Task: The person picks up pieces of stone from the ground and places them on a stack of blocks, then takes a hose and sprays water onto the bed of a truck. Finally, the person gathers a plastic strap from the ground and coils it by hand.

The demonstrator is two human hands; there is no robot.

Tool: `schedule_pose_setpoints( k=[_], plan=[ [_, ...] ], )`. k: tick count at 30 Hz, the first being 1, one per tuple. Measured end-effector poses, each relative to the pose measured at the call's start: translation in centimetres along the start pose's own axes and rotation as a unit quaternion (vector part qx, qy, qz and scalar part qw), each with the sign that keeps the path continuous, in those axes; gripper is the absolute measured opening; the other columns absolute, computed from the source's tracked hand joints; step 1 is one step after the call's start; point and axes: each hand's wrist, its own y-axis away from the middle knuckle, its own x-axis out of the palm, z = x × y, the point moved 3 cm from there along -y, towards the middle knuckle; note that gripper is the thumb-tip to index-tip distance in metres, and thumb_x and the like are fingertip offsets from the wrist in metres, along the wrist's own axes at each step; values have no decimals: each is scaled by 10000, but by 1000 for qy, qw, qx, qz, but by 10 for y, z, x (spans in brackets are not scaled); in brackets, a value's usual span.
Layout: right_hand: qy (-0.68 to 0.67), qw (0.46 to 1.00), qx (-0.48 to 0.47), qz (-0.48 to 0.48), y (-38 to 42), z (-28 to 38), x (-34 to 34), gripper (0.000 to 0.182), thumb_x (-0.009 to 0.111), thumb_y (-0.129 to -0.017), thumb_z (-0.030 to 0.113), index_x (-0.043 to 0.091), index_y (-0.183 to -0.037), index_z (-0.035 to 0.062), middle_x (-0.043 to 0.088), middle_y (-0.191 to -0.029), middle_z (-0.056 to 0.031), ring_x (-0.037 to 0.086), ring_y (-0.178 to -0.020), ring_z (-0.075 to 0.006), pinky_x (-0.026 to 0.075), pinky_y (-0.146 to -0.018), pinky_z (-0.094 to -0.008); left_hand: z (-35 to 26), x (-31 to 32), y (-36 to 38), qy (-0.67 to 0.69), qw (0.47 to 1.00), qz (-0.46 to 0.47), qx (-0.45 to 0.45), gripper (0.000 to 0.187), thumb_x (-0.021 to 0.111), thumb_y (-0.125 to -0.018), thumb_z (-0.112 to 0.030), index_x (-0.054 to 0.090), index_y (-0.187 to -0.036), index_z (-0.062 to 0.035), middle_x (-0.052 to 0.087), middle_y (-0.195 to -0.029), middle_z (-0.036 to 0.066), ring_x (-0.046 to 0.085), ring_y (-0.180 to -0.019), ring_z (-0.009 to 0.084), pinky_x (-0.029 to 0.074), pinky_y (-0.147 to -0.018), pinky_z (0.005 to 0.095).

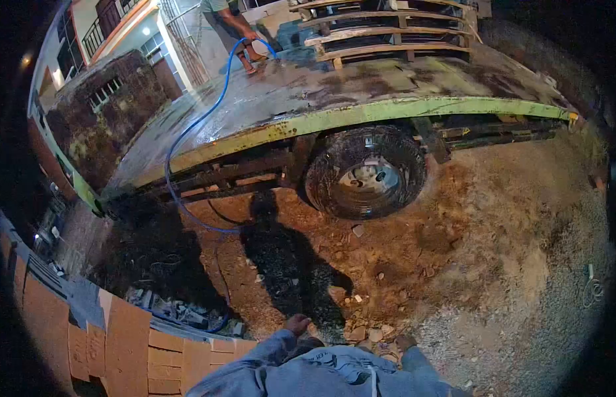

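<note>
My left hand [298,324] is low in the middle of the view, in front of my grey-blue sweatshirt. Its fingers look curled in, and whatever they may hold is too small to make out. To the right of my body hangs my right hand [406,342], small and dark, its fingers not clear. Neither hand touches the truck. Ahead is the wet flatbed [275,99] with a yellow-green edge rail [387,109] and a muddy wheel [366,173] below. A blue hose [189,129] runs from the ground over the rail to another person's hand [250,35].
Another person's legs [245,59] stand on the bed beside stacked wooden slats [394,40]. Stony dirt [447,231] lies between me and the wheel. A brick wall [123,331] with rubble [182,311] is at lower left; a house [132,40] stands behind.
</note>
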Motion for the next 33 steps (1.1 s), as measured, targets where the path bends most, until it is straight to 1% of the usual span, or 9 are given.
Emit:
schedule_pose_setpoints(
  k=[5, 6, 13, 16, 18, 20, 21, 27, 33],
  plan=[
    [-69, 996, 7, 49, 95, 62, -60, 275, 442, -851, 305, 587, -779, 83, 591, -650, -47, 546, -494, -163, 420, -395, -331, -43, -11, 7, 32, 998, -11, 44, 523, 541, -804, -445, 562, -1072, 4, 608, -983, 186, 567, -976, 278, 431, -834, 372],
    [73, 988, -137, 13, 108, 75, -71, 248, 449, -848, 285, 582, -784, 86, 586, -645, -45, 527, -478, -152, 408, -386, -329, -43, -7, -1, 47, 997, -2, 58, 533, 536, -803, -453, 560, -1075, 5, 598, -1008, 191, 558, -991, 290, 425, -843, 376],
    [-149, 978, 55, 133, 81, 50, -65, 250, 442, -863, 261, 510, -953, 37, 459, -593, -66, 413, -466, -154, 364, -401, -334, 1, 36, -54, 29, 996, -10, 83, 593, 505, -800, -502, 533, -1116, -1, 550, -1112, 205, 509, -1056, 344, 402, -881, 403],
    [-463, 838, 80, 277, 80, 56, -66, 241, 427, -881, 244, 491, -951, 22, 392, -560, -84, 346, -442, -158, 324, -385, -334, 0, 28, -24, 0, 998, -26, 51, 561, 504, -804, -482, 543, -1090, 0, 561, -1083, 202, 524, -1027, 332, 412, -859, 398],
    [-372, 872, 21, 318, 71, 59, -60, 230, 426, -886, 239, 505, -915, 24, 396, -558, -96, 345, -435, -177, 323, -385, -333, 17, 33, -16, 107, 993, -20, 54, 549, 502, -805, -480, 550, -1070, 0, 577, -1045, 190, 545, -982, 313, 423, -829, 393],
    [126, 963, -105, 214, 63, 75, -71, 238, 435, -885, 246, 540, -863, 34, 448, -576, -107, 392, -442, -209, 350, -396, -330, 30, 41, -14, 165, 982, -73, 48, 507, 521, -806, -456, 556, -1051, -14, 606, -973, 149, 578, -883, 267, 444, -767, 376],
    [371, 905, -161, 132, 61, 86, -81, 247, 439, -884, 250, 558, -837, 39, 474, -585, -113, 415, -445, -226, 364, -401, -328, 28, 39, -8, 206, 975, -69, 31, 500, 532, -805, -448, 555, -1058, -18, 610, -962, 142, 582, -874, 263, 448, -759, 374],
    [-301, 950, 68, 54, 87, 126, -106, 165, 519, -821, 202, 548, -820, 39, 562, -671, -84, 537, -554, -217, 459, -437, -342, 57, 58, -21, 257, 954, -135, 79, 480, 579, -797, -409, 543, -1107, -44, 623, -922, 127, 597, -856, 252, 461, -746, 359],
    [275, 933, -229, 32, 66, 125, -106, 284, 420, -890, 284, 525, -1027, 59, 581, -985, -123, 588, -650, -192, 486, -475, -316, 11, 38, 0, 168, 977, -98, 88, 485, 559, -807, -414, 531, -1134, -57, 605, -993, 159, 583, -931, 276, 452, -807, 345]
  ],
)
